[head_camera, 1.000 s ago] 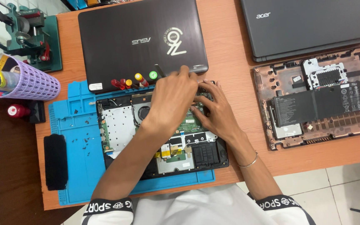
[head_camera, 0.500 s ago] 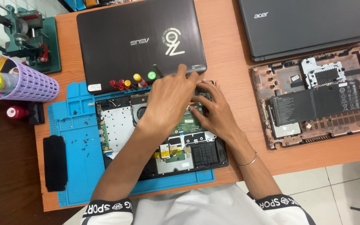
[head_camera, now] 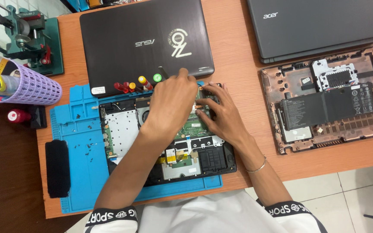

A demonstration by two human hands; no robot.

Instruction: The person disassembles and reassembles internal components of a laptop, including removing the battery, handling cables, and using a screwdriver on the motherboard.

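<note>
A: Both hands are down in the opened laptop (head_camera: 165, 142), which lies on the blue repair mat (head_camera: 76, 142) with its green circuit board (head_camera: 193, 127) showing.

B: And the left hand (head_camera: 171, 101)?

A: It's over the far edge of the chassis, fingers bunched together as if pinching something small. Whether they actually grip a tool, I cannot tell; the knuckles cover it.

B: The right hand (head_camera: 219, 114)?

A: Fingers spread and pressed flat on the board area near the far right corner, bracing rather than clasping anything. A thin bracelet (head_camera: 256, 166) sits on that wrist.

B: What's around them?

A: A row of screwdrivers (head_camera: 137, 83) with red, yellow and green handle ends lies just beyond the open laptop, against a closed dark laptop (head_camera: 145, 41). Loose screws (head_camera: 87, 146) dot the mat on the left. On the right, well apart, a removed bottom cover with a battery (head_camera: 329, 101) rests on the wooden desk (head_camera: 234, 51), below another closed laptop (head_camera: 316, 26). A purple mesh holder (head_camera: 31, 88) lies at the far left.
</note>
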